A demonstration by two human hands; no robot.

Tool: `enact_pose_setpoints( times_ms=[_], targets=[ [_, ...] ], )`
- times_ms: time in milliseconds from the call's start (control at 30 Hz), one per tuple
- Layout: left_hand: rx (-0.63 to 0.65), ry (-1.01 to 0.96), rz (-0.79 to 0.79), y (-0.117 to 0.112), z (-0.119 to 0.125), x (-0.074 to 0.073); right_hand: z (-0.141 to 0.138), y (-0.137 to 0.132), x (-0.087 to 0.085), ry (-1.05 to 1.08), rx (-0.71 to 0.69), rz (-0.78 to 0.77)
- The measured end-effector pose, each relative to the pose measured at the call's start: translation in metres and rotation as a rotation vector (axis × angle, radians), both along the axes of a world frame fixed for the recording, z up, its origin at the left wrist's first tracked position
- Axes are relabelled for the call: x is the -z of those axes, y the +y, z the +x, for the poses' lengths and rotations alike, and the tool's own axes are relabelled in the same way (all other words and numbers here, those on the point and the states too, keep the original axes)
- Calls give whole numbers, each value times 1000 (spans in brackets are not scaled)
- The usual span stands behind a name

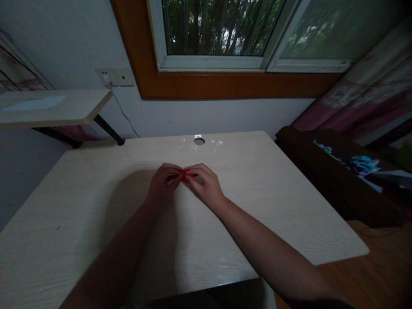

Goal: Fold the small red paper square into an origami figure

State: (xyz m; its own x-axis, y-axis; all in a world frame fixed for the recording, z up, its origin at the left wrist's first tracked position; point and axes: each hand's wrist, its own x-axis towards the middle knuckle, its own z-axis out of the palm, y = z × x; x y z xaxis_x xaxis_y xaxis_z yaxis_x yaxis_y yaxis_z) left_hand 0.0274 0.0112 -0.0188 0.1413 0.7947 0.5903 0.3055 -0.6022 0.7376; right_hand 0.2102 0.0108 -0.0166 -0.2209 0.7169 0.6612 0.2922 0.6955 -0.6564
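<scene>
A small red folded piece (pixel 184 172), perhaps paper, is pinched between both hands over the middle of the desk. My left hand (pixel 165 182) grips its left side with thumb and fingertips. From the right, my right hand (pixel 205 180) pinches the other side, its fingertips almost meeting those of the left. Fingers cover much of the piece, so its full shape is hidden. Beneath the hands is the pale wood-grain desk top (pixel 257 184).
A raised shelf (pixel 54 113) on black legs stands at the desk's back left, with a white sheet (pixel 35 103) on it. A round cable hole (pixel 199 141) lies near the back edge. A white cord (pixel 124 113) hangs from the wall socket (pixel 114 77). Dark furniture (pixel 334 171) stands to the right.
</scene>
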Motion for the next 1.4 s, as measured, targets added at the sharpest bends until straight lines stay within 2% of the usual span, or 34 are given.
enact_pose_setpoints(
  times_ms=[233, 367, 500, 733, 1033, 1267, 1400],
  targets=[
    [8, -30, -37, -1, 0, -1, -1, -1, -1, 34, 53, -46],
    [15, -66, -52, 1, -1, 1, -1, 1, 4, 97, 85, -178],
    [1, -89, -129, 1, -2, 2, -3, 4, 13, 247, -27, -400],
    [-9, -125, -186, -1, -2, -1, -4, 7, 15, 368, -130, -506],
    [120, -95, -121, -5, -4, -5, -2, 8, 13, 453, -138, -559],
    [264, -191, -152, -5, -2, -1, -4, 11, 13, 547, -156, -615],
    [283, -175, -166, -4, 0, 1, -4, 12, 13, 593, -183, -664]
  ],
)
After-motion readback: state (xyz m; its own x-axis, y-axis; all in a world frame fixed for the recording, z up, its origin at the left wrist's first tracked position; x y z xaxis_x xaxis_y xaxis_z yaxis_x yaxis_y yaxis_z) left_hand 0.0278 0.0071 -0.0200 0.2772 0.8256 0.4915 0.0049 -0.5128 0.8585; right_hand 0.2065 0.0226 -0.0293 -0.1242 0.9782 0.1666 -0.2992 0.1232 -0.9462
